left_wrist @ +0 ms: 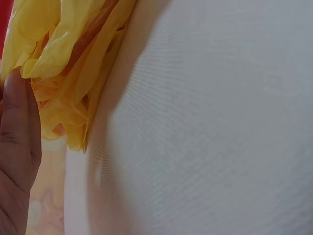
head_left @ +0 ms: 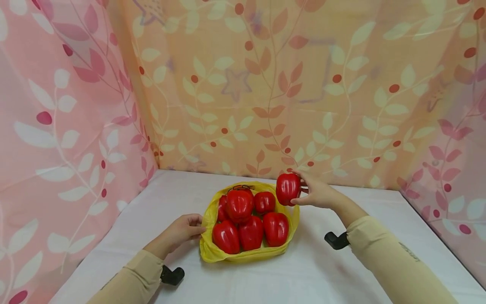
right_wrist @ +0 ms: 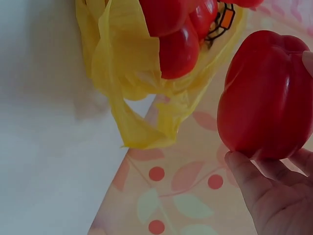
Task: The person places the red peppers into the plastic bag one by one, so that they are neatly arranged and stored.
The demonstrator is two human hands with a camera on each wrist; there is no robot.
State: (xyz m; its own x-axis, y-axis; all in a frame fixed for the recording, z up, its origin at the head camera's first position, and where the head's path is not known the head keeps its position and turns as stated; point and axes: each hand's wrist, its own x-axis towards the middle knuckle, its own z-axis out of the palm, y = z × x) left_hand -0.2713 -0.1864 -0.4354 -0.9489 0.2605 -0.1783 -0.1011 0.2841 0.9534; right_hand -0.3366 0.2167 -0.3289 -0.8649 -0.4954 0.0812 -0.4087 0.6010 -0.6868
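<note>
A yellow plastic bag (head_left: 248,256) stands on the table with its mouth spread wide. Several red bell peppers (head_left: 250,233) lie heaped inside it. My right hand (head_left: 317,193) grips another red bell pepper (head_left: 287,189) above the bag's far right rim. The right wrist view shows this pepper (right_wrist: 266,95) between the fingertips and thumb, apart from the others. At the bag's left rim, my left hand (head_left: 184,230) pinches the plastic. In the left wrist view a finger of the left hand (left_wrist: 17,142) meets the crumpled bag edge (left_wrist: 63,73); the other fingers are mostly hidden.
A white cloth covers the table (head_left: 326,274). Patterned curtains (head_left: 235,84) enclose it at the back and both sides. Something dark and thin (head_left: 241,187) with an orange patch in the right wrist view shows at the bag's far inside. Black mounts (head_left: 172,275) sit at both wrists.
</note>
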